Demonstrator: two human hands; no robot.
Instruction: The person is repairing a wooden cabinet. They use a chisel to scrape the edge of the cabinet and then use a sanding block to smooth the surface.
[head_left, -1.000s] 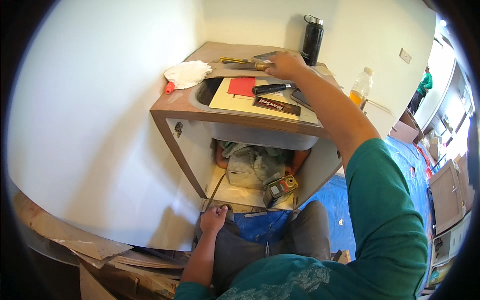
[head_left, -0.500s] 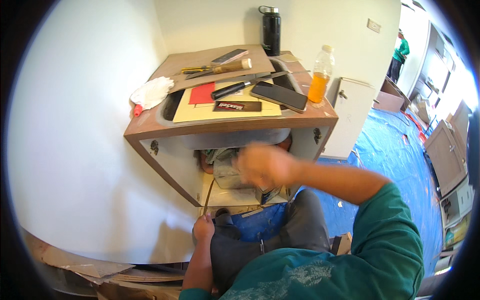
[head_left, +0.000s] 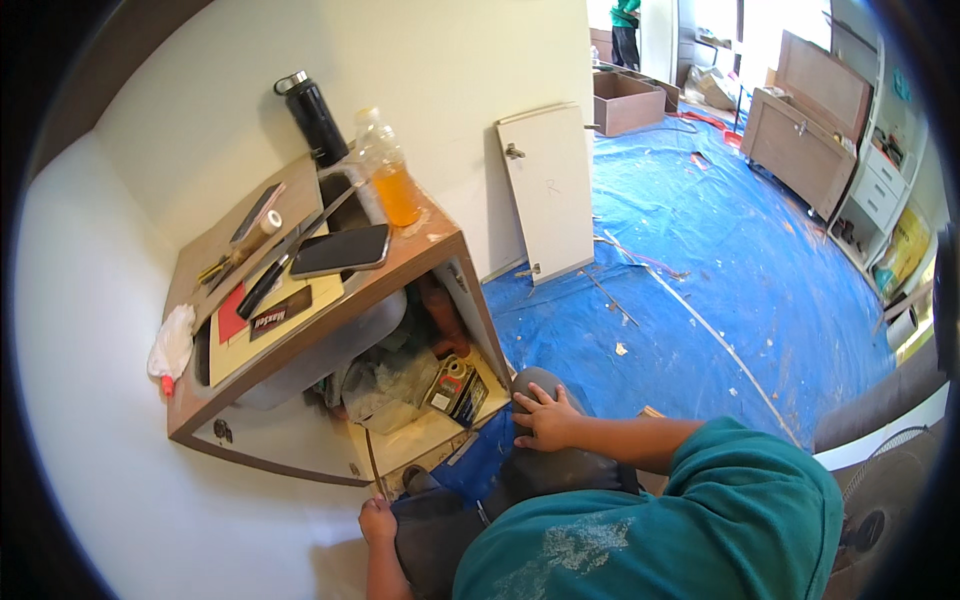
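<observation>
Down low, the left hand [head_left: 378,520] is gripping the near end of a thin brown strip [head_left: 373,460], its far end showing against the floor of the cabinet [head_left: 285,440], while over here the right hand [head_left: 545,418], grasping nothing, is resting loosely splayed on the right knee [head_left: 541,381]!

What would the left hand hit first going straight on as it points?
Probably the lower front edge of the cabinet, which the strip in the left hand crosses in this view; depth is unclear.

two bare hands [head_left: 545,418], one thin strip [head_left: 372,462], one black bottle [head_left: 316,125], one orange-filled bottle [head_left: 392,190], one leaning white panel [head_left: 548,200]
</observation>
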